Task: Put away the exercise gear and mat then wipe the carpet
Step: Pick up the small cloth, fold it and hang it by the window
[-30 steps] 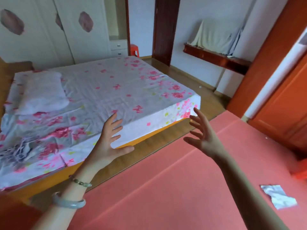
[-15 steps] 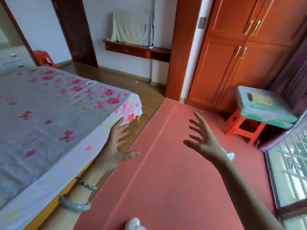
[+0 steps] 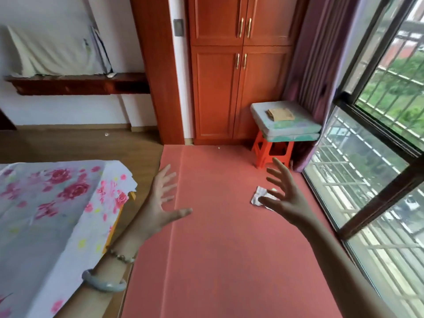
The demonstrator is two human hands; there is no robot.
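Observation:
A red carpet [image 3: 224, 249] covers the floor between the bed and the window. A crumpled white cloth [image 3: 259, 196] lies on it, partly hidden behind my right hand. My left hand [image 3: 158, 207] is held out over the carpet's left edge with fingers spread, holding nothing. My right hand [image 3: 284, 196] is raised over the carpet with fingers spread, also holding nothing. A folded mat [image 3: 284, 126] with a brown cloth [image 3: 280, 114] on top rests on an orange stool [image 3: 267, 152] in the far corner.
A bed with a floral sheet [image 3: 52, 214] fills the left. An orange wooden wardrobe [image 3: 229, 76] stands at the back, a purple curtain [image 3: 316, 65] beside it. A barred sliding window [image 3: 371, 180] runs along the right. A dark wall shelf [image 3: 78, 84] carries a draped cloth.
The view has swung right, from the bed toward the wardrobe, stool and window. Both hands stay raised with fingers spread.

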